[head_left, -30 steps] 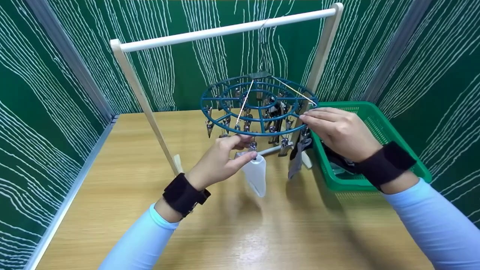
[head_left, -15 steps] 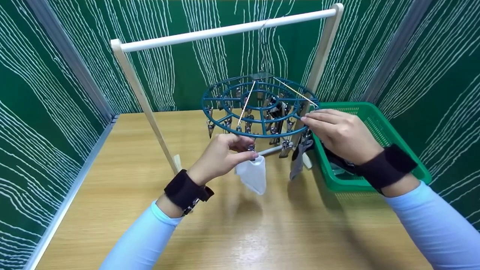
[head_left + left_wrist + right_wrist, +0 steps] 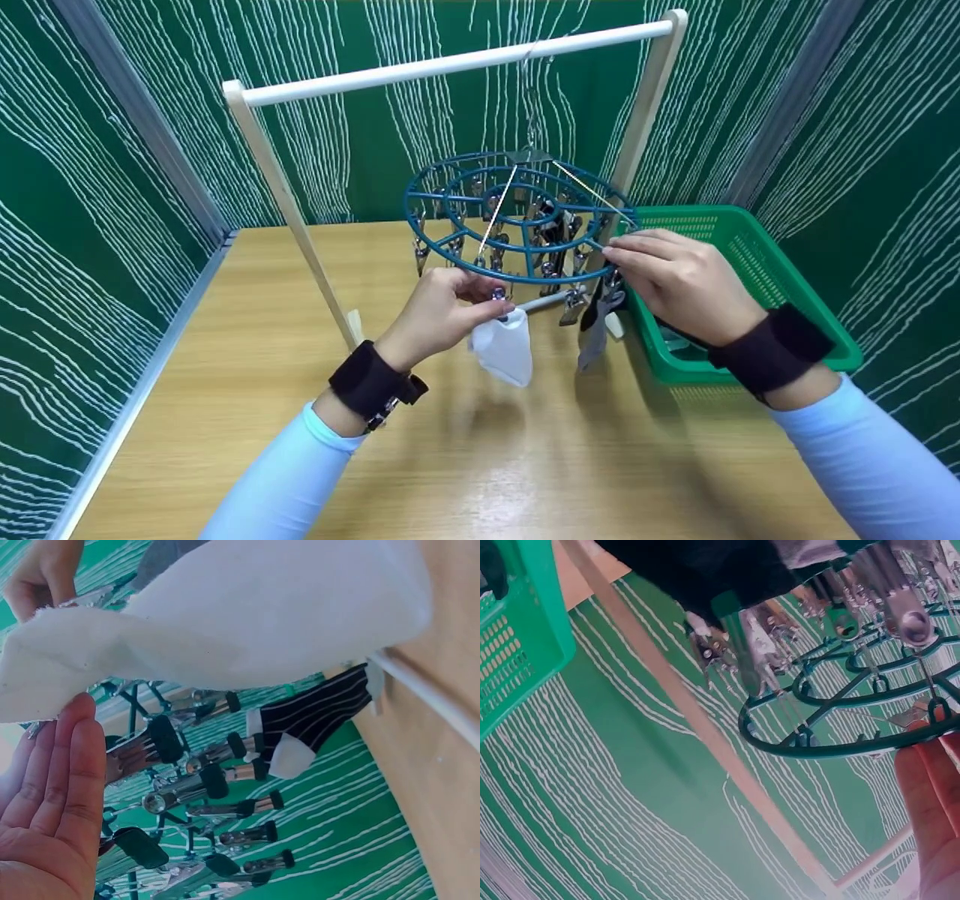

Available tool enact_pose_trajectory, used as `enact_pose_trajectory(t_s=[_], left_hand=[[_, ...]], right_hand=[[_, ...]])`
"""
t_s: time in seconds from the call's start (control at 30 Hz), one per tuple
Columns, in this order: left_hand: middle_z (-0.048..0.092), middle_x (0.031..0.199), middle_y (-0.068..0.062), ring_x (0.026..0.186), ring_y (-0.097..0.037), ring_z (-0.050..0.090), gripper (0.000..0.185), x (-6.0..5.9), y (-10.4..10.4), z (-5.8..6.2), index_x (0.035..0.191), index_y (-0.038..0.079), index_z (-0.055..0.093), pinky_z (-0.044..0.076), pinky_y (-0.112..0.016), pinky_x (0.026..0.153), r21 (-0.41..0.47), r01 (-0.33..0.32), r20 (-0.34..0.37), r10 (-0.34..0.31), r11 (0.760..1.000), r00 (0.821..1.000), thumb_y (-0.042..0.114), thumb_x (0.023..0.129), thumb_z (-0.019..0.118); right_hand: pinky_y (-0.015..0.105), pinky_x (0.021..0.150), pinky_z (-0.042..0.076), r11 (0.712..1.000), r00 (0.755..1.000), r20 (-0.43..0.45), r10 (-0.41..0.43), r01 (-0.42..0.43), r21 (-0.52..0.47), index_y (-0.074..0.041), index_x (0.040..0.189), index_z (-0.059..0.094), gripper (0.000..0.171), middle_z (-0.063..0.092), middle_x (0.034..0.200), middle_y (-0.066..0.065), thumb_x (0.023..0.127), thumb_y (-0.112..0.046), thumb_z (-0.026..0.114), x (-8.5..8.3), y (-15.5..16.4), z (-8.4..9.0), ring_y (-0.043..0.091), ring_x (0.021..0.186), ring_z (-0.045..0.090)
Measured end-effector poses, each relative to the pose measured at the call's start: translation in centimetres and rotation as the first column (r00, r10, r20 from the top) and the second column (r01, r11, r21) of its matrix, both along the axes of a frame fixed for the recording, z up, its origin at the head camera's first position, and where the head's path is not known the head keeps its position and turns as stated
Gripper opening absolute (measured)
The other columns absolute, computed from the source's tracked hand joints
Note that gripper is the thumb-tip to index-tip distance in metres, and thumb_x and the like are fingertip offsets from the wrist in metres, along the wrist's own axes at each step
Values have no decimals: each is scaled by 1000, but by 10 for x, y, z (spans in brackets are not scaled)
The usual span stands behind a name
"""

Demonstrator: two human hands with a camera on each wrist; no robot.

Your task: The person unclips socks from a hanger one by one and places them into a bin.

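Head view: our left hand (image 3: 439,311) pinches the white sock (image 3: 504,352) at a clip; our right hand (image 3: 679,274) grips the hanger ring (image 3: 517,217).

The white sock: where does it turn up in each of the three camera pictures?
Head: white sock hangs centre, by the left hand.
Left wrist: white sock fills the top.
Right wrist: not in it.
Shared landmark: the round clip hanger.
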State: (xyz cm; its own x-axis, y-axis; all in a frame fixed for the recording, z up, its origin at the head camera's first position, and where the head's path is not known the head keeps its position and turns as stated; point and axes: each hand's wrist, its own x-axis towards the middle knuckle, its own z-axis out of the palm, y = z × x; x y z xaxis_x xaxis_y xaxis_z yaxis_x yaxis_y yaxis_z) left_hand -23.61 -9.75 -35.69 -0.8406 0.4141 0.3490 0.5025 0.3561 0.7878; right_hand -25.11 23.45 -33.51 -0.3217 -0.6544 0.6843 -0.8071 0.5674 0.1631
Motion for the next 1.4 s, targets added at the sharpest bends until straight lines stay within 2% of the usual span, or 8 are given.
enact_pose_trajectory(t_s=[0.13,0.3,0.4,0.53,0.7,0.8,1.1,1.4], left_hand=[[83,102,-18,88,-25,78,22,0,0,-1,111,-5,81,66,-31,77,-2,-4,-18,4,1000,1000,13,97,83],[83,103,-17,88,-24,78,22,0,0,-1,110,-4,82,67,-32,79,1,-13,-14,13,1000,1000,14,96,84],[83,104,-17,89,-25,78,23,0,0,0,110,-4,82,67,-33,80,2,-18,-8,18,1000,1000,14,96,84],[83,105,-17,89,-25,78,23,1,0,-1,110,-4,82,68,-35,81,2,-30,-4,30,1000,1000,14,96,84],[83,106,-17,91,-26,79,24,1,0,-3,111,-3,82,68,-36,83,10,-43,1,43,999,999,14,95,86],[83,107,-17,91,-26,79,25,0,0,-4,112,-3,82,68,-36,84,16,-50,7,50,999,999,14,95,86],[84,104,-18,89,-27,81,22,1,2,-7,109,-4,82,69,-39,82,53,-38,-16,39,998,999,11,94,86],[83,104,-18,90,-28,80,22,1,2,-7,108,-4,82,68,-48,84,82,-37,-34,40,996,999,11,93,87]], right_hand=[[52,90,65,999,1000,4,-15,15,-49,3,121,80,37,81,114,22,85,8,86,9,-3,-2,38,104,79],[27,108,56,982,1000,24,7,-2,-187,2,118,81,43,81,113,22,77,12,89,23,-8,-9,38,103,78],[28,101,59,971,999,40,30,-20,-236,3,115,81,45,81,109,22,72,12,91,30,-12,-17,38,97,78],[46,79,63,966,997,70,22,-3,-258,2,111,82,43,81,103,19,71,9,93,38,-18,-32,34,89,77],[39,73,65,968,989,148,24,14,-251,1,110,82,38,82,102,16,74,2,94,44,-26,-54,26,85,78],[37,75,66,975,971,241,11,43,-219,0,111,81,36,82,102,14,78,-2,96,45,-31,-66,23,87,78],[39,70,67,979,853,521,32,80,-190,2,112,79,31,81,100,15,86,-8,92,37,-49,-91,24,80,77],[47,86,68,984,633,771,66,89,-157,5,124,75,41,81,115,21,93,-18,88,24,-70,-107,34,98,81]])
